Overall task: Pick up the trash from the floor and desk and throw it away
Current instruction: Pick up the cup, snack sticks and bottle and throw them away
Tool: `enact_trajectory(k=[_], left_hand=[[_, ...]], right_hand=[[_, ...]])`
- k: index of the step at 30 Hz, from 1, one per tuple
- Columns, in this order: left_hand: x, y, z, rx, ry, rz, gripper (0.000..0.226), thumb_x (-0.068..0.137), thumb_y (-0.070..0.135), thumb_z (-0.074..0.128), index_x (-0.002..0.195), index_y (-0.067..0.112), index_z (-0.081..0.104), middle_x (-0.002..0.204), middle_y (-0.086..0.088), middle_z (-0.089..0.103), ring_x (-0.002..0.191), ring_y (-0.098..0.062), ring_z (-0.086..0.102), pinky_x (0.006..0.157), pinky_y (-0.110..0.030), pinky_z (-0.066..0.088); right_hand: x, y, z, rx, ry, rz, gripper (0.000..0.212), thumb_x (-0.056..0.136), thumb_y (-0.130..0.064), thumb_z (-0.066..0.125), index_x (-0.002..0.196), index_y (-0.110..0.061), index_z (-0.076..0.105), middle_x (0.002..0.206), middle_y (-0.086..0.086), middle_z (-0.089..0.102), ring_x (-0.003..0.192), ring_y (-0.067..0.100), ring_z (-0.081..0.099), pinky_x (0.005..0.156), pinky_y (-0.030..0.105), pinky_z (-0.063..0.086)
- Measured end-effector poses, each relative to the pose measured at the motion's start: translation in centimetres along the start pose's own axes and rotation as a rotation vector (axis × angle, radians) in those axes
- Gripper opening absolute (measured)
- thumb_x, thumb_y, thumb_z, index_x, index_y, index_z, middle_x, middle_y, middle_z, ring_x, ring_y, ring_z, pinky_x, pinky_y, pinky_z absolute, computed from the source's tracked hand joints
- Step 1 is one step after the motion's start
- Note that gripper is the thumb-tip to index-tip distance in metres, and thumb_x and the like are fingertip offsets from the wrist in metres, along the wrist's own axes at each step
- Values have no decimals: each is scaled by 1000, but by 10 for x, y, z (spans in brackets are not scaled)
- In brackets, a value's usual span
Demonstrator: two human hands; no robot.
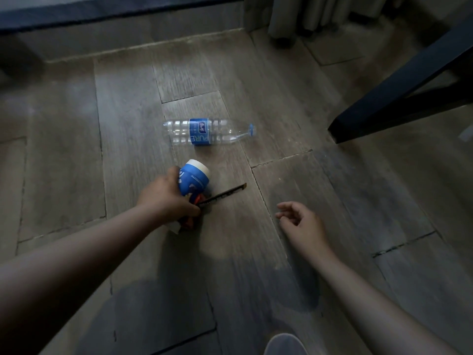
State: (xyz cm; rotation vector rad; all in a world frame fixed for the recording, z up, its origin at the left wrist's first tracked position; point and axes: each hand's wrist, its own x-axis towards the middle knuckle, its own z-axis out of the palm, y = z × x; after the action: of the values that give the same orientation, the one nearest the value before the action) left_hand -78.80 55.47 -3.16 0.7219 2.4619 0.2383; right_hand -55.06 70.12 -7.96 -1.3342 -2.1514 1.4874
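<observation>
One water bottle (pixel 202 131), centre frame: use your slack, empty right hand (pixel 302 224); left hand (pixel 163 196) grips paper cup (pixel 195 178), seemingly wrappers (pixel 222 194).

Two arms, bare skin the whole visible length. Left forearm (pixel 76 254) bare to the wrist, left hand (pixel 166 196) bare. Right forearm (pixel 363 285) bare to the wrist, right hand (pixel 299 221) bare. Both forearms look thick at the bottom corners and taper toward the wrists. Bottom edge: rounded grey toe of a shoe or slipper (pixel 285 344), plain and smooth, cropped by the frame; which foot, can't tell. Light is dim, so fine detail on the fingers is unreadable.
</observation>
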Motion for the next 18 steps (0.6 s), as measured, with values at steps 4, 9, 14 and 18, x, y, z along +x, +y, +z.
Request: enact_trajectory(k=[4, 9, 14, 18], left_hand=[[3, -13, -19, -204, 7, -15, 87, 58, 27, 86, 132, 21, 40, 107, -2, 56, 91, -22, 59, 79, -40, 54], [2, -35, -35, -458, 51, -101, 78, 60, 25, 85, 126, 23, 45, 99, -2, 59, 81, -16, 59, 60, -28, 45], [-5, -60, -42, -524, 82, -162, 75, 59, 28, 85, 122, 22, 46, 98, -2, 58, 83, -18, 60, 63, -29, 47], [-5, -70, -48, -574, 73, -175, 76, 62, 27, 84, 126, 22, 42, 101, -3, 58, 85, -19, 60, 66, -30, 49]], right_hand=[[11, -21, 6, -55, -37, -43, 24, 84, -1, 59, 99, -19, 64, 88, -2, 68, 84, 13, 65, 80, 25, 51], [38, -58, 18, -207, -59, -147, 25, 84, -8, 63, 109, -12, 66, 92, 0, 66, 87, 18, 64, 81, 28, 49], [78, -98, 42, -510, -153, -302, 45, 83, -20, 65, 127, -11, 55, 125, 11, 55, 114, 26, 53, 96, 34, 44], [113, -125, 59, -722, -174, -423, 62, 80, -28, 68, 135, -12, 44, 136, 13, 41, 127, 31, 38, 106, 36, 35]])
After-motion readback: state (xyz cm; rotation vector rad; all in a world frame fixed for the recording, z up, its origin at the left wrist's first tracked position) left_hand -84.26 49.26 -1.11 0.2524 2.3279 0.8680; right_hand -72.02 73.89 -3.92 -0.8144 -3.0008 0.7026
